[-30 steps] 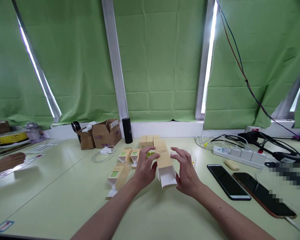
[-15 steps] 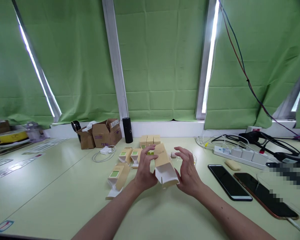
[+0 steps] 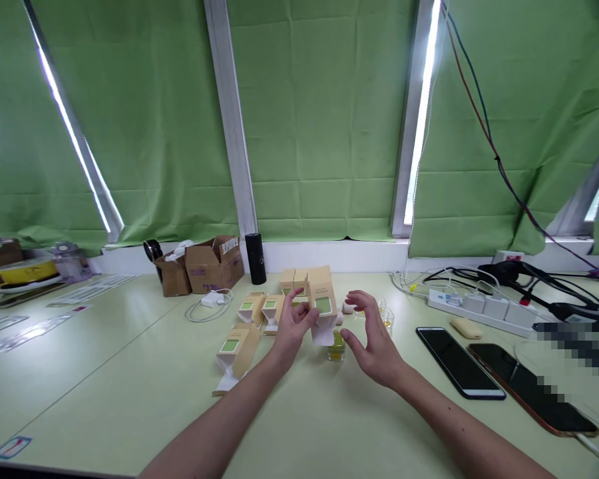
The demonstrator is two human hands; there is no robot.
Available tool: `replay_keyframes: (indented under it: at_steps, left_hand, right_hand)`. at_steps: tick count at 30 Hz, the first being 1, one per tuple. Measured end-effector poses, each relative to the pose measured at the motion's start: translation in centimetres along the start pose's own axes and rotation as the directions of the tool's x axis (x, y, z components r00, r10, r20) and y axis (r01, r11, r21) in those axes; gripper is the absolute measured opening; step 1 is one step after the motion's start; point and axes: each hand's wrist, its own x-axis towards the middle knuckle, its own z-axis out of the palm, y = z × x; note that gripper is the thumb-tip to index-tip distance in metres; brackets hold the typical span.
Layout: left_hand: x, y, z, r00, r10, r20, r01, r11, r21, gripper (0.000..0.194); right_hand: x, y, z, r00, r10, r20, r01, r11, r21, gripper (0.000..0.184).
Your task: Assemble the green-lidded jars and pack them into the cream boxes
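Observation:
My left hand (image 3: pixel 293 329) grips a tan cardboard box (image 3: pixel 322 287) with a green label. The box stands nearly upright, its white open flap hanging at the bottom. Just under and beside that flap, a small glass jar with yellow-green contents (image 3: pixel 336 348) rests on the table. My right hand (image 3: pixel 374 342) is open, fingers spread, with the thumb close to the jar; whether they touch is unclear. Left of my left hand lie several similar boxes, among them a box with an open flap (image 3: pixel 237 352). Behind the held box, more tan boxes (image 3: pixel 288 278) stand together, partly hidden.
Small clear glass jars (image 3: pixel 388 320) sit beyond my right hand. Two phones (image 3: pixel 459 362) lie to the right, near a white power strip (image 3: pixel 484 311). An open brown carton (image 3: pixel 213 266), a black cylinder (image 3: pixel 255 259) and a white charger with cable (image 3: pixel 212 299) stand at the back left.
The box has turned more upright in my left hand, its green label now facing me. My right hand has come away from the box. The yellow-green jar now shows on the table below.

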Motion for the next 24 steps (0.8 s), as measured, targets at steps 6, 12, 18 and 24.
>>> replay_keyframes:
  at_steps: [6, 12, 18, 24]
  left_hand:
    - [-0.6, 0.5, 0.9, 0.999, -0.032, 0.018, 0.031, 0.998, 0.063, 0.076]
    - [-0.9, 0.5, 1.3, 0.998, -0.062, 0.029, 0.058, 0.99, 0.126, 0.071]
    - [-0.5, -0.4, 0.9, 0.999, 0.008, 0.046, -0.012, 0.995, 0.097, 0.071]
    - [-0.9, -0.1, 0.1, 0.977, 0.178, 0.118, -0.2, 0.956, 0.214, 0.055]
  right_hand:
    - [0.0, -0.4, -0.1, 0.992, 0.082, 0.094, -0.098, 0.978, 0.183, 0.052]
    - [0.1, -0.2, -0.1, 0.975, 0.133, 0.178, -0.186, 0.925, 0.33, 0.046]
    - [0.4, 0.1, -0.1, 0.956, 0.182, 0.23, -0.278, 0.813, 0.512, 0.044]
    - [0.6, 0.1, -0.5, 0.945, 0.232, 0.229, -0.323, 0.768, 0.553, 0.042]
